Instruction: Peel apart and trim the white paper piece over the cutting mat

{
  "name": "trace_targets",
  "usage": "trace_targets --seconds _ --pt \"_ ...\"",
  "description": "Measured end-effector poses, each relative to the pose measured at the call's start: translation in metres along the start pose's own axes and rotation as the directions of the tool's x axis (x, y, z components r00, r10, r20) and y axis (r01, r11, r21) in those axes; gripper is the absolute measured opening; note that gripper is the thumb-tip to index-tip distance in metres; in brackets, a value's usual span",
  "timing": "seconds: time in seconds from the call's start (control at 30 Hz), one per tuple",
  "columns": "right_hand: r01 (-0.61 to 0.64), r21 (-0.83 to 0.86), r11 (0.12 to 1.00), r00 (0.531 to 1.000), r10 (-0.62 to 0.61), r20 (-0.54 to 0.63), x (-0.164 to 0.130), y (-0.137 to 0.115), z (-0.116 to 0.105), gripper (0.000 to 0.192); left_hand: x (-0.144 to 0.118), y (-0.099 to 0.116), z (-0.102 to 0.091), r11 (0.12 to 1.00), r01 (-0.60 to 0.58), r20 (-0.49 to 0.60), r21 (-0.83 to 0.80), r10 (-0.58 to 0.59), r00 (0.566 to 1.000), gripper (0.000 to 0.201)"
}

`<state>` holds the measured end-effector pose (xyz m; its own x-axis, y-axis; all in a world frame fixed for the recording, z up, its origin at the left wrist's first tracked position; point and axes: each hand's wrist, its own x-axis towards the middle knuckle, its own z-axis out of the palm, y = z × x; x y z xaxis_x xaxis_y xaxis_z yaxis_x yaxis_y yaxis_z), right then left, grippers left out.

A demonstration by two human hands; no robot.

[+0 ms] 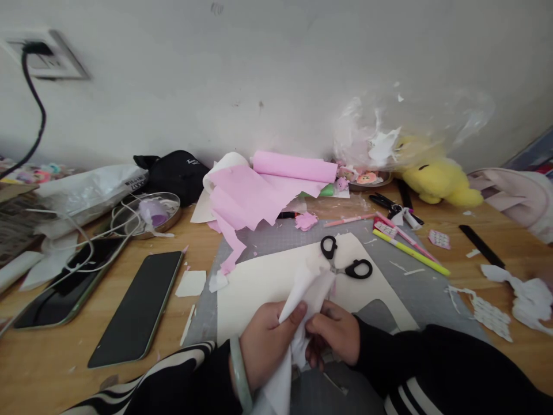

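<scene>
A crumpled white sheet (305, 288), thin like tissue or cloth, stands upright between my two hands. My left hand (272, 340), with a pale green bangle on its wrist, pinches the sheet between thumb and fingers. From the other side my right hand (332, 334) grips its edge, fingers curled. Just beyond my hands lie scissors with black handles (358, 268), their blades hidden behind the sheet. Under them is a cream paper sheet (254, 282) with a cut-out near my right sleeve, resting on a grey cutting mat (203, 317).
Torn pink paper (246, 196) and a pink roll (294, 166) lie at the back. Two phones, one a dark phone (138, 305), are at left beside a metal bowl (166, 213). A yellow plush toy (440, 181), a yellow pen (410, 252) and white scraps (531, 297) are at right.
</scene>
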<state>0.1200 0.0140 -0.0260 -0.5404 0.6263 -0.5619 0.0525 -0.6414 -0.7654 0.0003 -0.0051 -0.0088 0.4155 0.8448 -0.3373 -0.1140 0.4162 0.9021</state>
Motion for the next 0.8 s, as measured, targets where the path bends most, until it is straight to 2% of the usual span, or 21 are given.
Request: trace_targets --seconds 0.17,0.33,0.4,0.47,0.53,0.63,0.8 --pt "-0.02 -0.007 1.0 1.0 0.02 0.005 -0.002 -0.003 0.002 0.015 0.001 -0.003 -0.001 0.997 0.076 -0.058 0.031 -0.074 0.996 0.048" --pt "-0.015 -0.014 1.0 1.0 0.016 0.027 -0.002 -0.001 0.001 0.014 0.002 -0.001 -0.001 0.997 0.083 -0.092 0.001 -0.083 0.992 0.046" --pt "0.007 -0.014 1.0 0.998 -0.006 0.055 -0.001 0.0 0.0 0.016 0.002 0.001 -0.002 0.995 0.097 -0.189 -0.015 -0.098 0.977 0.043" --pt "0.021 -0.014 1.0 0.996 -0.02 0.082 0.0 0.0 -0.001 0.017 0.003 0.004 -0.003 0.991 0.13 -0.327 -0.033 -0.134 0.935 0.04" --pt "0.023 -0.01 1.0 0.995 -0.022 0.097 -0.001 -0.001 -0.002 0.017 0.002 0.006 -0.004 0.986 0.16 -0.407 -0.043 -0.164 0.899 0.037" --pt "0.02 -0.007 1.0 0.995 -0.02 0.103 -0.002 -0.003 -0.001 0.018 0.001 0.009 -0.004 0.987 0.155 -0.369 -0.038 -0.158 0.916 0.034" --pt "0.043 0.012 0.999 0.996 -0.043 0.077 -0.003 -0.006 0.0 0.017 0.0 0.006 -0.004 0.995 0.057 -0.173 -0.085 -0.071 0.982 0.031"
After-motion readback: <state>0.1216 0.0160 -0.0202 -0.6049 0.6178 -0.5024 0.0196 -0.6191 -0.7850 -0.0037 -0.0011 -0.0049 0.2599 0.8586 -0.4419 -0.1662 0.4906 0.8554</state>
